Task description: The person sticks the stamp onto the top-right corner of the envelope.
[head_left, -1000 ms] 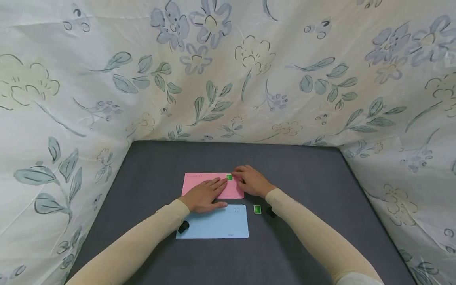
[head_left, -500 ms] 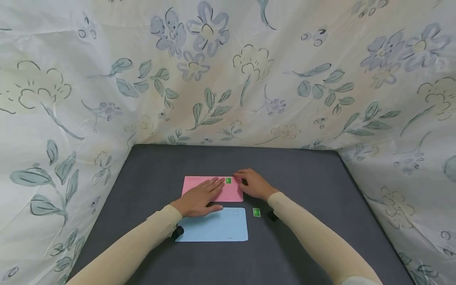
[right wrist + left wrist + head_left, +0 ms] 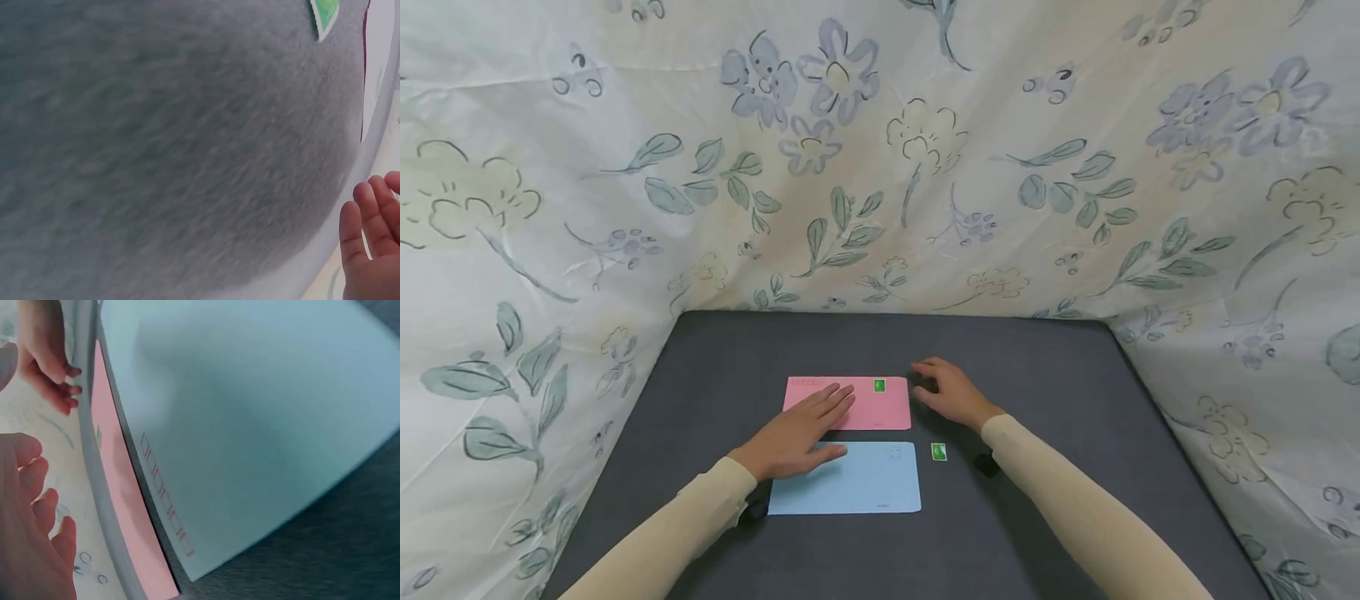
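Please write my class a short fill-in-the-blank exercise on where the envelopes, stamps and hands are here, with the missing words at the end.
1. The far envelope bears a stamp and is coloured ____.
2. In the head view, the loose stamp lies to the ____ of the blue envelope.
3. Both stamps are mostly ____.
4. In the head view, the hand overlapping both envelopes is the person's ____ one.

Missing words: pink; right; green; left.
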`<state>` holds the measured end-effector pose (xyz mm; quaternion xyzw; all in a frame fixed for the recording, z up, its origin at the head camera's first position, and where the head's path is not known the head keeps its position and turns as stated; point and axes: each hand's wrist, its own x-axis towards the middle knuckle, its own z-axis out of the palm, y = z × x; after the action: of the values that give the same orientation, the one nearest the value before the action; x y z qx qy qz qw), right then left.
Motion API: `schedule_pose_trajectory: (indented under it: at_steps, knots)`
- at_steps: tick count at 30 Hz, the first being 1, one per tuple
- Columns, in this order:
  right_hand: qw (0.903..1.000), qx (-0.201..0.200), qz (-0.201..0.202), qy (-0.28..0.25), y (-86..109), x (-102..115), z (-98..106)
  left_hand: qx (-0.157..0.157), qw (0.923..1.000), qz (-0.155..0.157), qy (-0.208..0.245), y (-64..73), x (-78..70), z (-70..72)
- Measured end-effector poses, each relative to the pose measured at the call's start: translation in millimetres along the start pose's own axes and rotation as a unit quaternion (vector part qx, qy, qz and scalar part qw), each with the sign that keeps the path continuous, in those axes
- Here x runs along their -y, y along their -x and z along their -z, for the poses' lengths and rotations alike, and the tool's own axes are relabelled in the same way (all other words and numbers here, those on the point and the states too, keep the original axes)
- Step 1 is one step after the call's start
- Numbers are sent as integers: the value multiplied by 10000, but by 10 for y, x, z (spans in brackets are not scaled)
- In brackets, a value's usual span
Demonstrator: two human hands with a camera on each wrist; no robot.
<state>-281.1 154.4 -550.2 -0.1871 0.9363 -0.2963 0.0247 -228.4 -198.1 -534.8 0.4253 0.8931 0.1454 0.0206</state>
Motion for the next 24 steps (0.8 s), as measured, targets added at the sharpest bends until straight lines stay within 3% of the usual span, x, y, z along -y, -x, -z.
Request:
schedule_pose_trajectory:
  at_steps: [12, 24]
  knots:
    - [9998, -154, -138, -83, 225, -111, 70, -354, 9993, -84, 24, 345, 21, -61]
    - [9996, -147, -204, -86, 419, -103, 65, -307, 9995, 48, -19, 602, -2, -85]
